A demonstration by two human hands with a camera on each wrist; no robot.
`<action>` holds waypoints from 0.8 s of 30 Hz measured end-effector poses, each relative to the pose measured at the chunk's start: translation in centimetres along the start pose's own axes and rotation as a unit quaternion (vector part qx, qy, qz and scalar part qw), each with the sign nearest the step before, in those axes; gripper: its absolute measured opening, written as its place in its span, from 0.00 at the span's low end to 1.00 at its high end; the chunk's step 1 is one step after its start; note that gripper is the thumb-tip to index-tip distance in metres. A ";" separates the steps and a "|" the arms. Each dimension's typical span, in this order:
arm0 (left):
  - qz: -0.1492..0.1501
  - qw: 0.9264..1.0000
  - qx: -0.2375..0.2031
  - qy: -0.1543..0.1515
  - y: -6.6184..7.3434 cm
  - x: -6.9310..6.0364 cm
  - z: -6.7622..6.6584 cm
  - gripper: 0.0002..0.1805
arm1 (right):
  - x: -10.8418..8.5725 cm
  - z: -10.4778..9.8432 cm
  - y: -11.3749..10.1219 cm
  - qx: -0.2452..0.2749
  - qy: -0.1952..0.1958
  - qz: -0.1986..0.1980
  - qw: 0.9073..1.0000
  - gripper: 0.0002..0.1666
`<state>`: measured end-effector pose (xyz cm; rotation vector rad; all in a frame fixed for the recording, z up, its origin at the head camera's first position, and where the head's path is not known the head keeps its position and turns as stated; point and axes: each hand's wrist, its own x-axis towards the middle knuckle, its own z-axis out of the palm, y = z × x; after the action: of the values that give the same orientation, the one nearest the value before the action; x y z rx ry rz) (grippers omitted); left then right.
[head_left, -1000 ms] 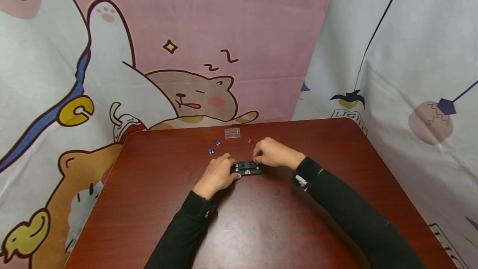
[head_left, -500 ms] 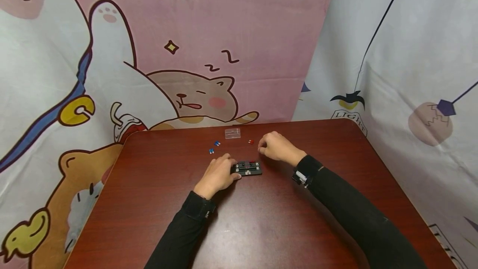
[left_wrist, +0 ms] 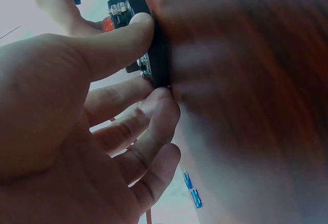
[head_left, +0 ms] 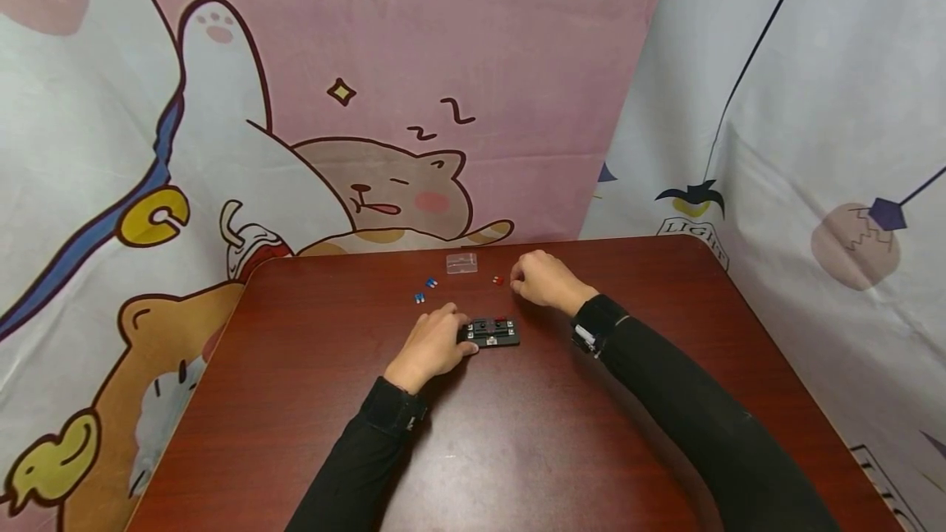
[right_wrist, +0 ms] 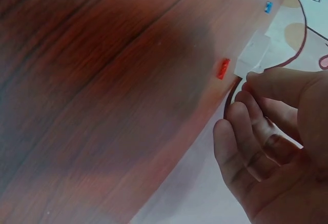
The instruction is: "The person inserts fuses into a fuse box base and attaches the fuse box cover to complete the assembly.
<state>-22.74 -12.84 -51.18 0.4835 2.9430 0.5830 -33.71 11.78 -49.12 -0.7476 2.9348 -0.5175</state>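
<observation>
My left hand [head_left: 431, 343] holds the left end of a black fuse block [head_left: 497, 333] on the table. In the left wrist view, the thumb lies over the edge of that block [left_wrist: 160, 55] and the fingertips meet its end. A red blade fuse [left_wrist: 107, 25] sits in the block. My right hand [head_left: 550, 282] hovers behind and to the right of the block, fingers loosely curled, with nothing visible in them. Just left of its fingertips, apart from them, lies a loose red blade fuse [right_wrist: 223, 68].
Two blue blade fuses, a farther one [head_left: 432, 282] and a nearer one [head_left: 420, 298], lie behind my left hand. A clear plastic case [head_left: 461, 263] is near the back edge of the brown table [head_left: 502, 450]. Printed cloth [head_left: 517, 105] hangs behind the table.
My right hand has left the fuse block and moved back, toward the loose red fuse. A red fuse now shows uncovered in the block. My left hand has stayed in place.
</observation>
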 end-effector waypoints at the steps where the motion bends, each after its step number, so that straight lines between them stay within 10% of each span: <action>1: 0.000 1.000 -0.001 0.001 0.0 0.0 0.0 0.26 | 0.2 0.1 0.0 -0.005 -0.001 -0.001 1.000 0.08; 24: -0.002 1.000 0.000 -0.004 0.1 -0.1 -0.1 0.27 | 2.9 1.3 -0.1 -0.065 -0.027 -0.034 0.997 0.12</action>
<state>-22.66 -12.79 -51.01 0.4788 2.9357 0.5806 -36.06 9.92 -50.24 -0.8651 2.9241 -0.3074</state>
